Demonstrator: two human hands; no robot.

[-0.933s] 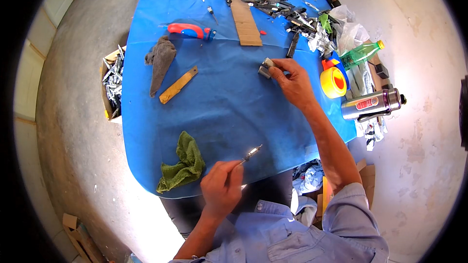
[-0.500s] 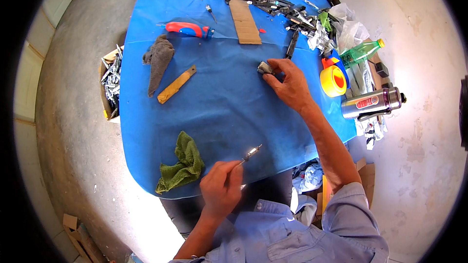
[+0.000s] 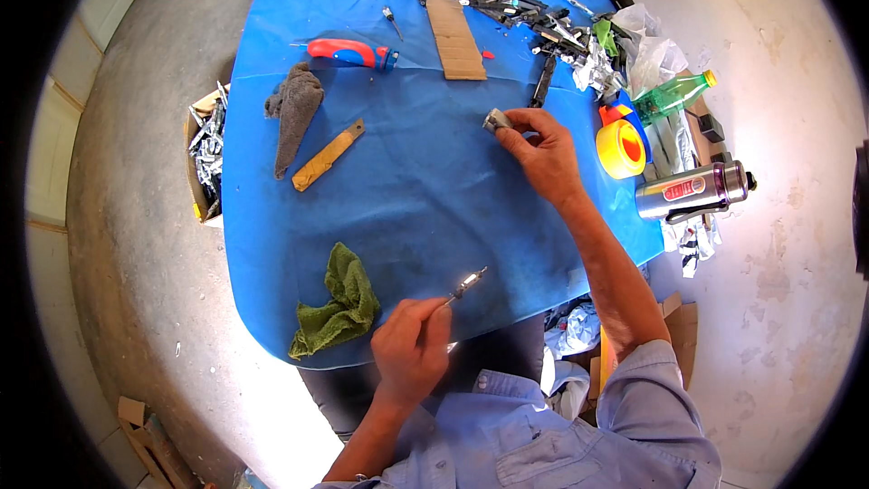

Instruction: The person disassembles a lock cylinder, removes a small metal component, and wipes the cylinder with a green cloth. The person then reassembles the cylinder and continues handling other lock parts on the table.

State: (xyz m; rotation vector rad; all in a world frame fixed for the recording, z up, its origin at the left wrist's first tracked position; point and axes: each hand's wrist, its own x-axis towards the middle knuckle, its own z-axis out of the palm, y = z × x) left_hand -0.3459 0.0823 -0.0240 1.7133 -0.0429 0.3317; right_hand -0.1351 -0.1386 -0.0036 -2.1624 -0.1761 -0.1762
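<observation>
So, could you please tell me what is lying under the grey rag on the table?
Only the blue table cover shows around the grey rag. A yellow-handled tool lies beside it, apart. Anything beneath the rag is covered.

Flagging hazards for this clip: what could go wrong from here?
The right hand pinches a small metal part with an outstretched arm; it could slip and roll among the tool clutter. The left hand holds a thin metal tool near the table edge, where it might drop off.

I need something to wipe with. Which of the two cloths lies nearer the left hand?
The green cloth, crumpled just left of the left hand; the grey cloth lies far up the table.
</observation>
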